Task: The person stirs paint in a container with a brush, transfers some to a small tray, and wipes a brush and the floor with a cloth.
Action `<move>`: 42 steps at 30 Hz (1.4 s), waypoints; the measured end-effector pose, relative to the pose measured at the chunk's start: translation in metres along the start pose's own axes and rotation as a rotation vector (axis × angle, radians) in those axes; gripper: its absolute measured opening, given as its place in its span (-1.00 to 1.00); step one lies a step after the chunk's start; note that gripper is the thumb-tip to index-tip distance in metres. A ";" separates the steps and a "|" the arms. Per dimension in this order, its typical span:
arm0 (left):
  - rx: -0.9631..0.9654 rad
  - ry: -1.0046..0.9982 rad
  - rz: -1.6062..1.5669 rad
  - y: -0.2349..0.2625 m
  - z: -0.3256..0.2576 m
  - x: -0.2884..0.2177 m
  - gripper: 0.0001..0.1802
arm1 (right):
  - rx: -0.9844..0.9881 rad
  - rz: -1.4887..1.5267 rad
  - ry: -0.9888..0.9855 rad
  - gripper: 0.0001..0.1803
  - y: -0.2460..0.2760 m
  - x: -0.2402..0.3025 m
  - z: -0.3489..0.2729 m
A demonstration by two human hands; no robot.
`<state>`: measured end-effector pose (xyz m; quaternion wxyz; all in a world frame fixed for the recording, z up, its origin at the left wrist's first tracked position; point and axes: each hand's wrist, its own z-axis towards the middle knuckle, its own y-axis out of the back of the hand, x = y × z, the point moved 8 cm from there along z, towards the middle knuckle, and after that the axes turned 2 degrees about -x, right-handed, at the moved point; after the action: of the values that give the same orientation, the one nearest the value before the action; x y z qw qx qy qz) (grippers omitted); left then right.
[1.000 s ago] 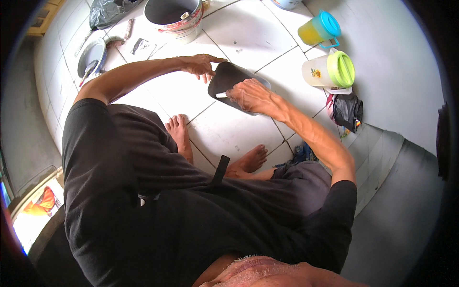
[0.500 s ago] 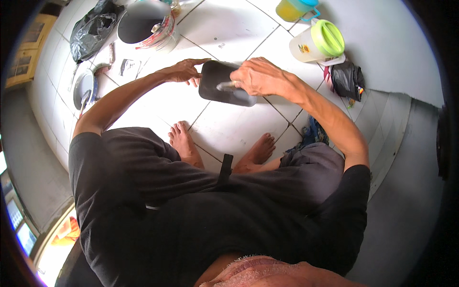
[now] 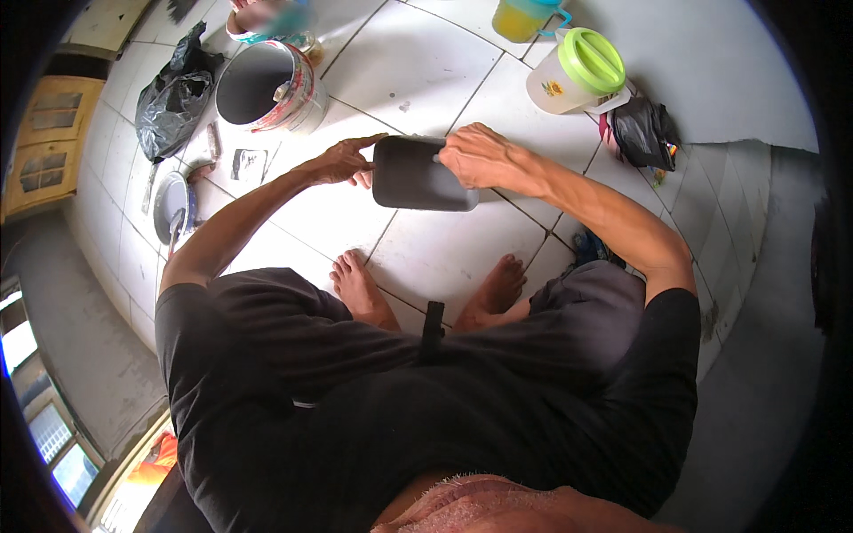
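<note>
A dark grey rectangular baking pan (image 3: 424, 178) with rounded corners is held above the tiled floor in front of me. My left hand (image 3: 342, 163) grips its left rim, index finger along the top corner and thumb side against the wall. Over the pan's right side, my right hand (image 3: 480, 156) is closed around a small pale brush-like tool (image 3: 437, 158). Only a bit of that tool shows beside the fingers; the rest is hidden in the fist. The inside of the pan looks bare and dull.
Ahead left stand a dark-lined bucket (image 3: 258, 87), a black plastic bag (image 3: 174, 102) and a blue-rimmed bowl (image 3: 171, 206) with a utensil. Ahead right are a green-lidded jug (image 3: 577, 73), a blue-topped jug with yellow liquid (image 3: 524, 18) and another black bag (image 3: 641, 131).
My right hand has drawn the tool from the pan's middle toward its right edge. The pan now tilts more toward me. My view has shifted, placing pan and feet lower in the picture.
</note>
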<state>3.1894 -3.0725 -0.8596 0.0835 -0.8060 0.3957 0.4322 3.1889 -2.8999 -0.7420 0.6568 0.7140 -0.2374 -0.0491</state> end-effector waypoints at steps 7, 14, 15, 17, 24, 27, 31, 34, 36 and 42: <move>-0.007 -0.002 0.017 0.002 -0.004 -0.007 -0.24 | 0.271 0.121 -0.074 -0.85 -0.005 0.008 -0.002; -0.024 -0.001 0.015 0.001 0.005 0.002 -0.25 | 0.133 0.236 -0.128 -0.75 -0.021 0.007 0.006; -0.031 -0.004 0.008 0.002 0.005 0.006 -0.25 | 0.134 0.227 -0.130 -0.82 -0.007 0.011 0.007; -0.045 -0.013 0.005 0.002 0.006 0.007 -0.25 | 0.090 0.274 -0.161 -0.81 0.007 0.008 0.010; -0.143 -0.094 0.102 0.010 0.009 -0.008 -0.26 | -0.067 0.335 -0.235 -0.74 0.012 -0.036 0.006; -0.208 -0.064 0.053 0.017 0.011 -0.006 -0.28 | 0.034 0.496 -0.433 -0.69 0.001 -0.056 -0.007; -0.244 -0.081 0.049 0.018 0.014 -0.006 -0.31 | 0.053 0.726 -0.634 -0.67 -0.018 -0.075 -0.028; -0.278 -0.085 0.008 0.020 0.017 -0.002 -0.32 | 0.022 0.825 -0.685 -0.66 -0.024 -0.087 -0.036; -0.317 -0.085 -0.004 0.024 0.022 0.002 -0.32 | -0.014 0.877 -0.700 -0.65 -0.030 -0.097 -0.041; -0.382 -0.082 -0.044 0.036 0.028 -0.002 -0.31 | -0.088 0.989 -0.716 -0.69 -0.026 -0.111 -0.056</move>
<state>3.1455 -3.0824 -0.8675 -0.0455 -0.7974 0.2848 0.5300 3.1198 -2.8035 -0.7864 0.5100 0.4307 -0.7444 0.0147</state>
